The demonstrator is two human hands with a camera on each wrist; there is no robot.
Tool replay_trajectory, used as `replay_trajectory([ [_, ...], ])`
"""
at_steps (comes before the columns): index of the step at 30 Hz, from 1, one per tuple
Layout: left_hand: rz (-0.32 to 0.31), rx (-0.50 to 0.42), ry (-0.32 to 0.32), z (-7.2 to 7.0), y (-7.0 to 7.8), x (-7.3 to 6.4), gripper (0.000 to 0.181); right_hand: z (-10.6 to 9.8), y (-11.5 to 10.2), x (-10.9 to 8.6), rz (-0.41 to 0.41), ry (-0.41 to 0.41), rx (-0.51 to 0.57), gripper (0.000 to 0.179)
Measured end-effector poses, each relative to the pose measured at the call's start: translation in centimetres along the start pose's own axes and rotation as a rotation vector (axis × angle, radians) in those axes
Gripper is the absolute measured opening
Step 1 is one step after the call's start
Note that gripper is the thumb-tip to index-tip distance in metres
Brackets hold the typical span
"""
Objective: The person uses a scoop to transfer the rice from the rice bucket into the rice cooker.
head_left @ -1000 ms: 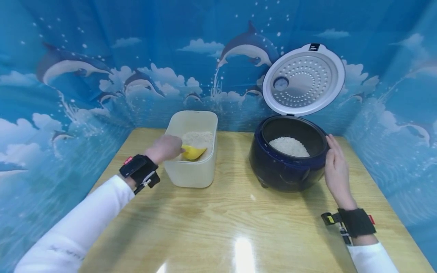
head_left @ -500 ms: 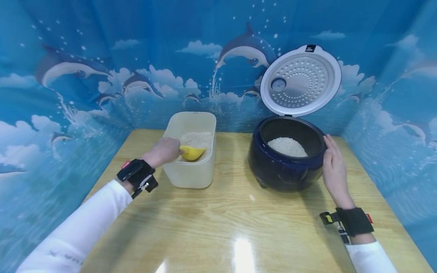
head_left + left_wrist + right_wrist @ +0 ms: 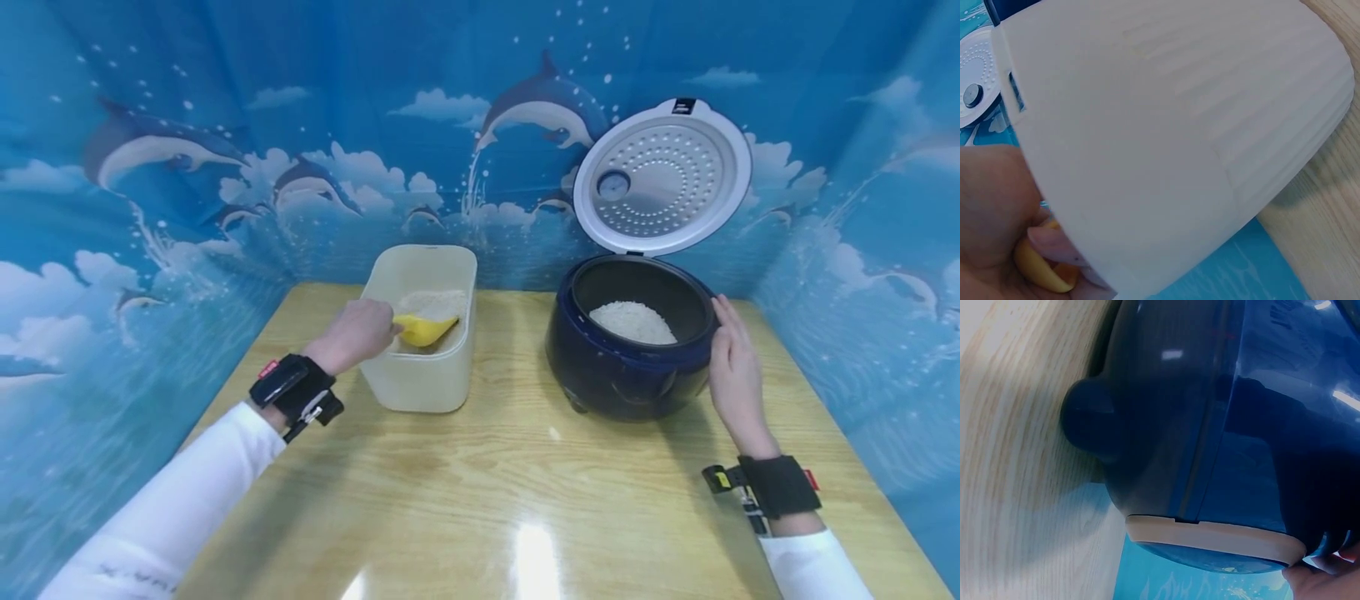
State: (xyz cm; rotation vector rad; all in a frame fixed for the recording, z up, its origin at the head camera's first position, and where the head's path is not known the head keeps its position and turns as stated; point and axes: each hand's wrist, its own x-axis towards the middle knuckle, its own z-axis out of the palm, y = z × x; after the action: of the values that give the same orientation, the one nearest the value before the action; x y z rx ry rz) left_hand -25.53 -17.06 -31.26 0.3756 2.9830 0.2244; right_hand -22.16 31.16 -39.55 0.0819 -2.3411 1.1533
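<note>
My left hand (image 3: 360, 332) grips the handle of a yellow scoop (image 3: 423, 331) over the near left rim of a cream bin (image 3: 420, 382). The scoop's bowl is inside the bin, above the white rice (image 3: 435, 304). In the left wrist view, fingers curl round the yellow handle (image 3: 1035, 265) beside the bin's wall (image 3: 1129, 150). My right hand (image 3: 737, 375) rests with straight fingers against the right side of a dark blue rice cooker (image 3: 622, 383). More rice (image 3: 633, 322) lies in its pot. In the right wrist view, fingertips touch the cooker (image 3: 1260, 456) at the lower right.
The cooker's lid (image 3: 663, 183) stands raised at the back. Bin and cooker sit apart on a wood-grain table (image 3: 480, 492). A blue dolphin-print curtain (image 3: 337, 83) encloses the back and both sides.
The scoop has tilted and lifted slightly, its tip now pointing up to the right. My left wrist has dropped a little to the left. The right hand stays at the cooker.
</note>
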Motion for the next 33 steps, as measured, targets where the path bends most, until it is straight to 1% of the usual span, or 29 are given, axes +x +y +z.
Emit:
replay_trajectory([
  [5,-0.01,-0.002,0.019,-0.2,0.0,-0.2,0.038,-0.1,0.0,0.0,-0.006,0.003,0.003,0.051],
  [8,0.015,0.007,0.056,-0.2,-0.1,-0.5,0.037,-0.1,0.1,-0.1,-0.007,0.003,0.004,0.052],
  [12,0.041,0.016,0.123,-0.2,-0.3,-1.1,0.031,-0.1,0.2,0.0,-0.009,0.002,0.003,0.052],
  [16,0.027,0.001,0.174,-0.5,-0.4,-1.7,0.029,-0.1,0.2,0.0,-0.015,0.007,0.001,0.051],
  [23,0.004,-0.005,0.222,-0.9,-0.8,-2.8,0.03,0.1,-0.1,0.1,-0.007,0.003,-0.004,0.051],
  [28,0.004,-0.038,0.273,-0.8,-1.3,-4.2,0.028,0.2,-0.1,0.1,-0.001,-0.009,0.0,0.051],
  [31,-0.007,-0.082,0.304,-0.4,-1.6,-4.9,0.028,0.1,0.0,0.1,0.006,-0.013,0.005,0.052],
  [33,-0.01,-0.105,0.338,-0.1,-1.8,-5.3,0.028,0.0,0.1,0.1,0.011,-0.016,0.009,0.052],
])
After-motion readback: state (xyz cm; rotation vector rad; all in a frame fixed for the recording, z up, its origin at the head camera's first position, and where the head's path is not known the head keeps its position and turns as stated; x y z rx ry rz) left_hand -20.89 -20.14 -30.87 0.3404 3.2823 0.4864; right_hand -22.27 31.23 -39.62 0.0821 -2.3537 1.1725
